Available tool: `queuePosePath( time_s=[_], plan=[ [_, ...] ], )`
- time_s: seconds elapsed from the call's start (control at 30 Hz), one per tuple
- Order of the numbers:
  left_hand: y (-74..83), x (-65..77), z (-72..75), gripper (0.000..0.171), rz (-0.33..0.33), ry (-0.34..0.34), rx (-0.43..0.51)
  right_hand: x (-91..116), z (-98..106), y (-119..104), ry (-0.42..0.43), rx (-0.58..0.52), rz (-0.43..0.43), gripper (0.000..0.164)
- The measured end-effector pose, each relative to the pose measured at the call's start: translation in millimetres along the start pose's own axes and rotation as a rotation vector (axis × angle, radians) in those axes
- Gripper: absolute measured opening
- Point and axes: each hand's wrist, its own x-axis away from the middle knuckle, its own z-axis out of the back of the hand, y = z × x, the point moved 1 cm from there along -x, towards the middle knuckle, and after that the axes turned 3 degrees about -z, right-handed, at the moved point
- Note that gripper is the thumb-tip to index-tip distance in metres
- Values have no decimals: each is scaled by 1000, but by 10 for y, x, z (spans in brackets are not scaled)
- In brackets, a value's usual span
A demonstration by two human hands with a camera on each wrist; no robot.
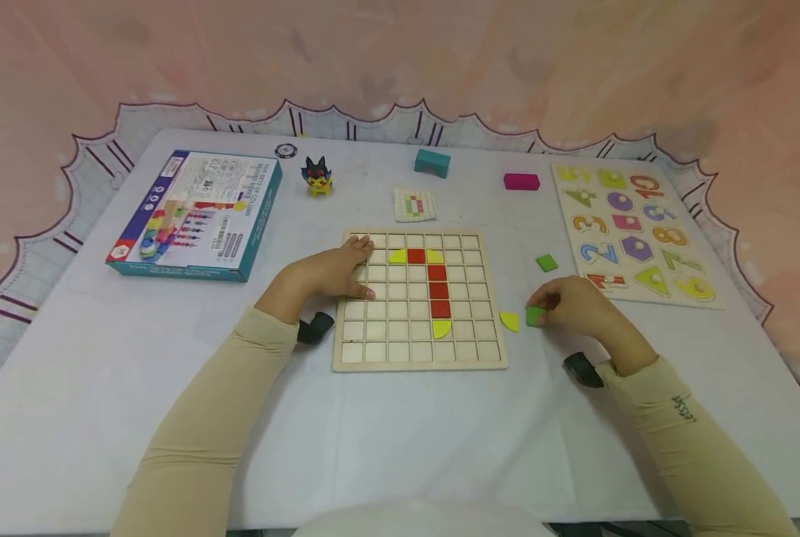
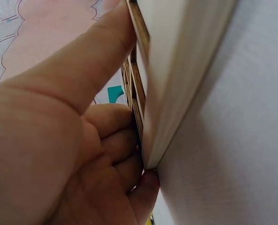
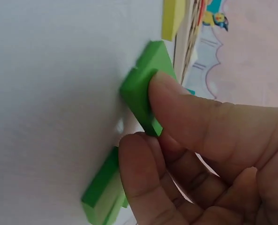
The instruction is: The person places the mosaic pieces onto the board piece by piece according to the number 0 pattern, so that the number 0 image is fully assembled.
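Observation:
A wooden grid board (image 1: 420,367) lies on the white table. My left hand (image 1: 335,270) rests on its left edge, fingers spread over the outer cells; in the left wrist view the thumb (image 2: 92,51) lies along the board's frame (image 2: 176,89). On the grid are several red square tiles (image 1: 438,291) and three yellow quarter-round tiles (image 1: 442,328). Right of the board, my right hand (image 1: 570,302) pinches a green square tile (image 3: 148,79) between thumb and fingers, tilted close over the table. A loose yellow quarter-round tile (image 1: 509,321) and another green tile (image 1: 546,262) lie nearby.
Beyond the board lies a small pattern card (image 1: 414,206), with a teal block (image 1: 432,162) and a magenta block (image 1: 521,182) behind. A number puzzle (image 1: 641,231) is at right. At left are a toy box (image 1: 198,212), a figurine (image 1: 317,177) and a round chip (image 1: 286,151).

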Motion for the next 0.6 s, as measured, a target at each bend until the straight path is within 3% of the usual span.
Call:
queuePosePath(
  time_s=[0.23, 0.6],
  plan=[
    [-11, -4, -14, 92, -5, 3, -5, 16, 84, -42, -50, -23, -25, 20],
    [-25, -11, -20, 92, -16, 6, -2, -56, 80, -164, -25, -36, 5, 18]
  ],
)
